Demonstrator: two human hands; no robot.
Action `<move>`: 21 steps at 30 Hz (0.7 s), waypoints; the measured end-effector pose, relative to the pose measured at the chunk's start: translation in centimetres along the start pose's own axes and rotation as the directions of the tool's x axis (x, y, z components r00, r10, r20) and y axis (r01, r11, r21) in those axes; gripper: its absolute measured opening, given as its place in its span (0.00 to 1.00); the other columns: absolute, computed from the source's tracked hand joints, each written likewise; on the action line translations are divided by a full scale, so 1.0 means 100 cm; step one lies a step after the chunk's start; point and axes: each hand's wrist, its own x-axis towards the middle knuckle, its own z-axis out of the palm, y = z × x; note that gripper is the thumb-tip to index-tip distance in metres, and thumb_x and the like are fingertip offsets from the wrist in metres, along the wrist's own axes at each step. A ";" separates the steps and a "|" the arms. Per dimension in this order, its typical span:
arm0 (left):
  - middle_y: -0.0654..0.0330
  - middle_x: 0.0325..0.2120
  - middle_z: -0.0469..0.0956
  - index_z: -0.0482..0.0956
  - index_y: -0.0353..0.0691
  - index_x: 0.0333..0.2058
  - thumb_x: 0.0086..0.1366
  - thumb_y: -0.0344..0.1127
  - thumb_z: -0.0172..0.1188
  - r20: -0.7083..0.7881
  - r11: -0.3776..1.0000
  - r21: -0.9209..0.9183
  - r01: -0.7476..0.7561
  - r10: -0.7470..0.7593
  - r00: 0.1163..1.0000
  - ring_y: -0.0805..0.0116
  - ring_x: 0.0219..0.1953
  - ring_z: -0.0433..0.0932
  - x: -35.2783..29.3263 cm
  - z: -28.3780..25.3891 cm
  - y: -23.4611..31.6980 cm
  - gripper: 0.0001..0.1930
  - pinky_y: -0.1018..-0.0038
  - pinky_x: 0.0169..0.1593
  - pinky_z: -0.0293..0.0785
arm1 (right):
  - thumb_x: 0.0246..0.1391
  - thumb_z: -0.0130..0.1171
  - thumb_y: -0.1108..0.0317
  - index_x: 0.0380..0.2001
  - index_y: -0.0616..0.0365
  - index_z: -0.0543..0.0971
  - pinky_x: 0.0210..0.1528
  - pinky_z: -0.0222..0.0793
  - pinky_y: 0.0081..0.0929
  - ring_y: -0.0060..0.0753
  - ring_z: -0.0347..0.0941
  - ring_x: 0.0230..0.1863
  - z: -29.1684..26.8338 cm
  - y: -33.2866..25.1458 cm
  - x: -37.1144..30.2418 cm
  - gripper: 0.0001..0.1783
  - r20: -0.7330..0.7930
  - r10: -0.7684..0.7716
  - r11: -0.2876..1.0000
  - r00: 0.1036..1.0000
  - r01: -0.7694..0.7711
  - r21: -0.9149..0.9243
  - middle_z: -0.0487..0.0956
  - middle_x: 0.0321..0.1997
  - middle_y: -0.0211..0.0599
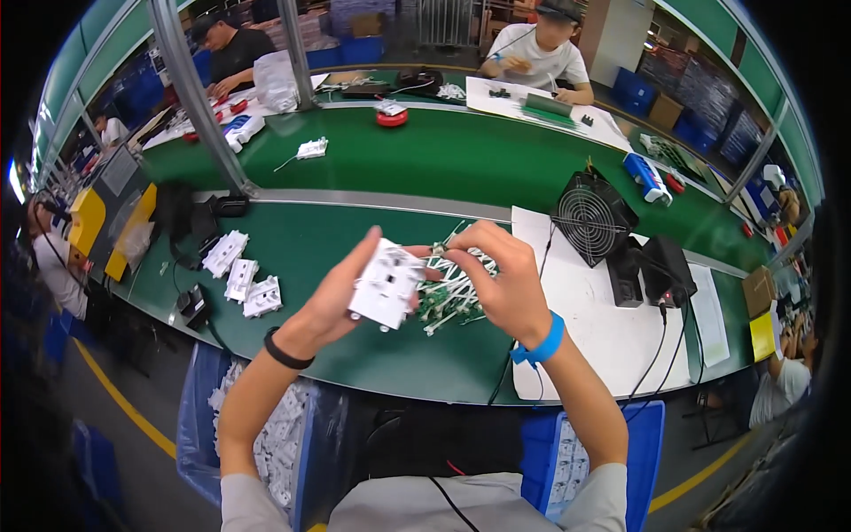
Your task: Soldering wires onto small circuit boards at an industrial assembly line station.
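Observation:
A white square plastic housing (387, 282) with small dark openings is gripped in my left hand (332, 300), tilted above the green bench. Close to its right edge, my right hand (501, 275) is closed in a pinch on a small greenish part with a thin wire (441, 249), probably a circuit board; the fingers cover much of it. Under and between my hands lies a pile of small green circuit boards with white wires (450, 301). Several more white housings (241, 278) rest on the bench to the left of my left hand.
A black fan (587, 220) and black power box (667, 270) stand at right beside a white sheet (567, 341). Cables hang over the front edge. Blue bins (306, 443) of white parts flank my lap. Past the metal rail, a green belt (425, 151) carries parts; co-workers sit beyond it.

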 end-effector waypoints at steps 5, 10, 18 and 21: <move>0.49 0.45 0.84 0.71 0.34 0.61 0.81 0.57 0.30 0.015 0.991 0.072 0.110 -0.111 0.994 0.60 0.43 0.86 0.001 0.004 -0.011 0.33 0.67 0.50 0.83 | 0.55 0.64 0.76 0.34 0.63 0.81 0.41 0.70 0.39 0.47 0.75 0.37 0.003 -0.008 -0.004 0.04 0.165 0.045 0.997 0.985 -0.054 0.049 0.76 0.33 0.42; 0.58 0.38 0.85 0.75 0.38 0.57 0.81 0.58 0.35 0.023 0.987 0.119 0.108 -0.111 0.994 0.71 0.40 0.85 0.009 0.006 -0.023 0.30 0.75 0.43 0.80 | 0.56 0.64 0.73 0.34 0.64 0.82 0.42 0.71 0.39 0.46 0.75 0.37 -0.012 0.000 -0.011 0.05 0.286 0.087 0.996 0.954 -0.078 -0.043 0.75 0.32 0.43; 0.60 0.32 0.86 0.81 0.34 0.47 0.77 0.48 0.54 0.024 0.906 0.423 -0.034 0.026 0.999 0.77 0.33 0.82 0.016 0.009 -0.036 0.21 0.78 0.37 0.77 | 0.56 0.65 0.70 0.31 0.64 0.80 0.42 0.73 0.36 0.43 0.77 0.38 0.002 0.007 -0.021 0.07 0.248 0.342 0.940 0.906 -0.328 -0.097 0.77 0.35 0.43; 0.62 0.29 0.84 0.84 0.34 0.42 0.68 0.42 0.65 0.076 0.781 0.610 -0.133 0.110 0.991 0.78 0.30 0.79 0.025 0.004 -0.048 0.15 0.75 0.34 0.75 | 0.55 0.67 0.67 0.32 0.64 0.79 0.38 0.73 0.33 0.38 0.78 0.34 0.004 0.014 -0.024 0.10 0.230 0.444 0.896 0.866 -0.428 -0.118 0.80 0.32 0.42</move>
